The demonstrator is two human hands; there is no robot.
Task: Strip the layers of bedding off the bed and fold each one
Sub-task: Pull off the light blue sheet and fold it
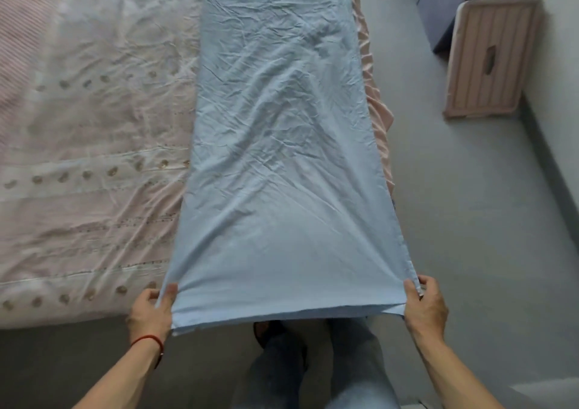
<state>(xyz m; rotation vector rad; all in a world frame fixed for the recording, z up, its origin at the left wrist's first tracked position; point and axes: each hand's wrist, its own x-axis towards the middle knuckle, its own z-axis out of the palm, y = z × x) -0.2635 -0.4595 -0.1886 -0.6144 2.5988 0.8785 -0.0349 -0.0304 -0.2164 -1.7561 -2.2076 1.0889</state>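
Observation:
A light blue sheet point(279, 145), folded into a long narrow strip, lies lengthwise along the right side of the bed and stretches toward me. My left hand point(153, 310) pinches its near left corner. My right hand point(424, 303) pinches the near right corner. The near end hangs lifted between both hands, off the foot of the bed. Under it lies a pale pink and white quilted cover point(94, 145) with rows of brown dots. A pink ruffled edge point(377, 120) shows along the bed's right side.
Grey floor point(470, 220) runs along the right of the bed. A pink slatted crate point(488, 58) stands at the upper right beside a dark cabinet point(438, 7). My legs and feet point(313, 364) are below the sheet's near end.

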